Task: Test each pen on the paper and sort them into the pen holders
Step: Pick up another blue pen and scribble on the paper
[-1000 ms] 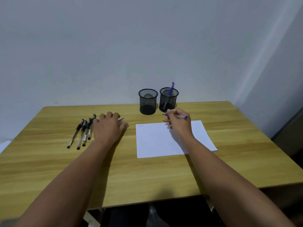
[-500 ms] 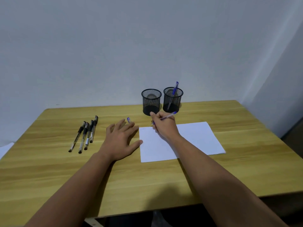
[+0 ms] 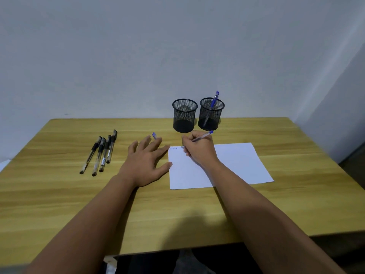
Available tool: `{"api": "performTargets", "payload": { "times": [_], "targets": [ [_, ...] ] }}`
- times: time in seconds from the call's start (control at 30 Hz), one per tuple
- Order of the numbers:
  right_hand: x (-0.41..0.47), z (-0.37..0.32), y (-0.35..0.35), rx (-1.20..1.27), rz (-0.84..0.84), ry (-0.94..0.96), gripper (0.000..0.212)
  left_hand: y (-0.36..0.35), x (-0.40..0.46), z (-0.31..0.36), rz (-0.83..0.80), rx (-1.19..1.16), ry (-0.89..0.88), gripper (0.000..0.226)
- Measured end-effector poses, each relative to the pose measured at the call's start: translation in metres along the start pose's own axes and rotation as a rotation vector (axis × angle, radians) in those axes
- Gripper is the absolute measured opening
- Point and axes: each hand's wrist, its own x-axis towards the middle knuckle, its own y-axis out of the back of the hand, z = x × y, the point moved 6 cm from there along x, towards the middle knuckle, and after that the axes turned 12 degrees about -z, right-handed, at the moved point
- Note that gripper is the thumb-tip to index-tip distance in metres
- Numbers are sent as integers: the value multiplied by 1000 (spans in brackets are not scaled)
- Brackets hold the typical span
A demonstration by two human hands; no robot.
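A white paper sheet (image 3: 233, 165) lies on the wooden table (image 3: 59, 194). My right hand (image 3: 199, 150) grips a blue pen (image 3: 203, 136) with its tip down at the sheet's top left corner, beside a small blue scribble (image 3: 174, 148). My left hand (image 3: 146, 161) lies flat with spread fingers on the table, its thumb and forefinger at the sheet's left edge. A blue pen cap (image 3: 154, 135) shows just past its fingertips. Several black pens (image 3: 101, 152) lie in a row to the left. Two black mesh holders stand at the back: the left holder (image 3: 184, 115) looks empty, the right holder (image 3: 211, 113) has one blue pen.
A grey wall rises right behind the table. The table's front edge (image 3: 177, 248) runs close below my forearms, with dark floor beneath. Bare wood lies to the right of the sheet and in front of it.
My right hand has carried the blue pen left to the sheet's top left corner and lowered its tip. My left hand left the black pens, opened flat and slid to the sheet's edge.
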Motion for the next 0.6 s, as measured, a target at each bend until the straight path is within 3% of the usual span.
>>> {"api": "performTargets", "payload": {
  "times": [0.6],
  "targets": [
    [1, -1, 0, -128, 11, 10, 34, 2, 1, 0, -34, -35, 6, 77]
  ]
}}
